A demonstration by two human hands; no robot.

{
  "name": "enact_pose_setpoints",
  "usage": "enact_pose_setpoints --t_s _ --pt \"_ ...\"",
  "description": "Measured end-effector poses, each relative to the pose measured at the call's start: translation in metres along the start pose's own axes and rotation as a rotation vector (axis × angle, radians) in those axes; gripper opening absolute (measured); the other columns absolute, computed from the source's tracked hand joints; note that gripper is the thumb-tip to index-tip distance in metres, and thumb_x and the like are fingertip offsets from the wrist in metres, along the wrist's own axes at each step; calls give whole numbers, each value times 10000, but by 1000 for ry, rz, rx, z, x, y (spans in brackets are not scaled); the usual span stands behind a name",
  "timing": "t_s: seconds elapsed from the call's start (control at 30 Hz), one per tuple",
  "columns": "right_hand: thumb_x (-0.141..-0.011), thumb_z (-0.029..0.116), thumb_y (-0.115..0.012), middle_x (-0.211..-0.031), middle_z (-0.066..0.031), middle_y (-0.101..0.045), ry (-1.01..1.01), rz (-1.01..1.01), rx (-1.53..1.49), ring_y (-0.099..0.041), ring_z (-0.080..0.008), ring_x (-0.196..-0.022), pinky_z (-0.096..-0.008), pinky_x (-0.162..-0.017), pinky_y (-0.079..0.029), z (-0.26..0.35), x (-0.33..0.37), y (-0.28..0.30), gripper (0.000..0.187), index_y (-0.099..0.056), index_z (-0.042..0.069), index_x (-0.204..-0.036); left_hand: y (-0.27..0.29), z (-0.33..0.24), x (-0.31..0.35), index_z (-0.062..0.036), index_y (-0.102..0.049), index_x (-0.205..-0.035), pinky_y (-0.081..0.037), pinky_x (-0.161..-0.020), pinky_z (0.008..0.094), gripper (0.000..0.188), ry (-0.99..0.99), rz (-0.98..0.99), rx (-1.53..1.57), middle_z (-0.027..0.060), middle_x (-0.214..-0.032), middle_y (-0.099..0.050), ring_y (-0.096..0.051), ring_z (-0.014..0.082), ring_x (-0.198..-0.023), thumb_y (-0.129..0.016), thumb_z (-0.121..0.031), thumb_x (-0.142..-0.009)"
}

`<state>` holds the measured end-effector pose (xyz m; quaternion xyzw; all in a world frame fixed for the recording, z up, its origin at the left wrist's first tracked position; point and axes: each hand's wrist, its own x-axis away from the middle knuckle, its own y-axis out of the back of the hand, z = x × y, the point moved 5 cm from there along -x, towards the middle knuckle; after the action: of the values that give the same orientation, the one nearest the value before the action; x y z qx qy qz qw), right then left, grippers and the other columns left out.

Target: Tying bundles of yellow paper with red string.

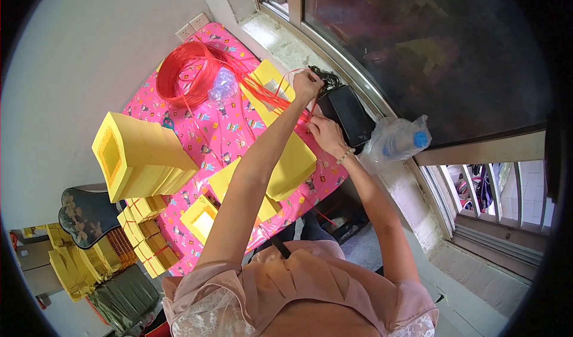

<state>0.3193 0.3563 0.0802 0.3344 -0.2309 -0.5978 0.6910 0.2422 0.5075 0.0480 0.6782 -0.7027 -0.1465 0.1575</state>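
Observation:
My left hand [308, 85] is closed at the far right edge of the table, pinching a thin strand of red plastic cord [267, 90]. Just below it, nearer to me, my right hand [327, 133] has its fingers drawn together on the same red strands; the fingertips are partly hidden. A short length runs between the two hands. Under my left forearm lie stacks of yellow paper sheets [292, 168]. From a large red coil [186, 74] at the far left, loose strands trail across the table towards my hands.
A tall yellow paper stack [143, 155] stands on the pink patterned tablecloth [224, 135], with tied yellow bundles [143, 232] beside it. Right of my hands, a black device [346, 115] and a bagged bottle [399, 141] lie on the window ledge. A chair [89, 217] stands at left.

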Motion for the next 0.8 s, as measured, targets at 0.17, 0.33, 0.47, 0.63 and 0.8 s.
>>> enact_pose_setpoints --t_s 0.17,0.33,0.47,0.63,0.8 --pt "-916 220 -559 -993 -204 -623 43 -88 30 -621 -399 -843 -484 -718 -511 13 3 14 183 -606 44 -938 -5 -18 -3 -53 -666 -698 -516 -602 316 193 45 58 159 65 -643 -660 -635 167 -590 -799 -173 -625" --pt "-911 176 -583 -1060 -184 -589 164 -127 32 -601 -368 -900 -448 -740 -513 40 7 38 137 -601 44 -944 -6 -29 -9 -46 -662 -742 -499 -572 272 182 98 187 275 43 -680 -661 -610 121 -601 -805 -134 -674" --pt "-850 122 -655 -989 -143 -585 342 -179 40 -577 -308 -867 -390 -723 -497 56 23 58 101 -621 36 -893 -9 -35 -12 -27 -614 -812 -455 -475 250 162 42 225 302 52 -662 -629 -581 108 -546 -761 -75 -764" --pt "-781 67 -700 -947 -91 -562 498 -264 -64 -558 -274 -854 -362 -734 -478 93 52 91 85 -634 24 -812 -6 -34 -12 -21 -673 -843 -510 -630 259 149 -2 234 313 35 -738 -670 -624 103 -667 -765 -102 -757" --pt "-795 49 -655 -973 -125 -556 456 -358 -224 -571 -260 -881 -337 -769 -474 120 84 134 68 -685 26 -852 1 -24 -9 1 -648 -1037 -498 -702 252 221 -12 235 260 44 -876 -659 -608 111 -781 -693 -103 -848"
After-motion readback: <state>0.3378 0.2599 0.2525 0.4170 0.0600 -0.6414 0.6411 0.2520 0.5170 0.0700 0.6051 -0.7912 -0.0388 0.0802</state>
